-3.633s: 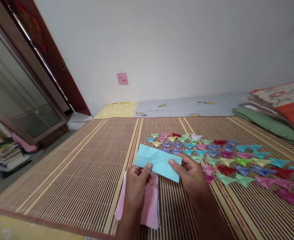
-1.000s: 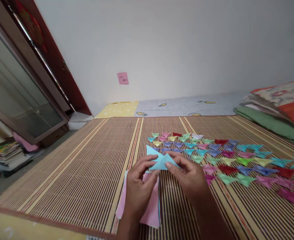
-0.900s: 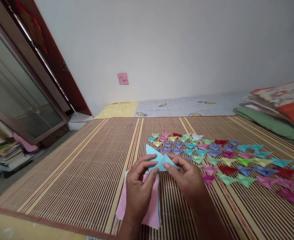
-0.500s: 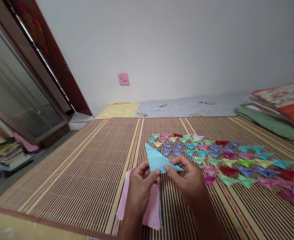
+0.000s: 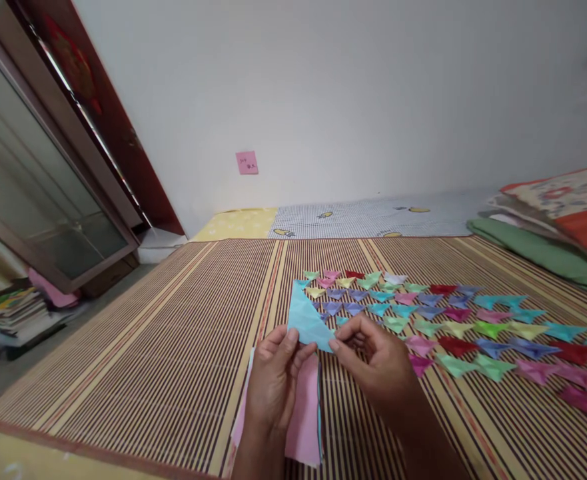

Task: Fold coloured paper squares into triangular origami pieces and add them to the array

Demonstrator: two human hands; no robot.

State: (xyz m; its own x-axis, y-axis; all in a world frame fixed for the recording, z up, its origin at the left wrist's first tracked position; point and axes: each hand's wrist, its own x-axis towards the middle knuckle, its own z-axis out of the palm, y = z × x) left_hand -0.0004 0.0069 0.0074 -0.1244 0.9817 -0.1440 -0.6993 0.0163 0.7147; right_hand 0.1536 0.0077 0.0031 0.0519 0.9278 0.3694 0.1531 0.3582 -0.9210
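Observation:
A light blue paper triangle (image 5: 306,317) is held up between my two hands over the striped mat. My left hand (image 5: 273,373) pinches its lower left corner with thumb and fingers. At the lower right corner, the thumb and forefinger of my right hand (image 5: 373,353) grip the paper's tip. A stack of pink sheets (image 5: 306,413), with a blue edge showing on its right side, lies beneath my left hand and is partly hidden by it. To the right, several small folded paper pieces (image 5: 490,327) in many colours lie in rows.
The striped mat (image 5: 173,333) covers the bed. Folded cloths (image 5: 533,257) and an orange-edged cushion (image 5: 578,200) are stacked at the right. A pink note (image 5: 246,163) is stuck on the wall. Books (image 5: 18,313) lie low at the left, near a glass door (image 5: 38,167).
The blue triangle has turned and dropped slightly. My left hand has shifted a little left, now gripping the lower left corner. My right thumb and forefinger now pinch the right tip.

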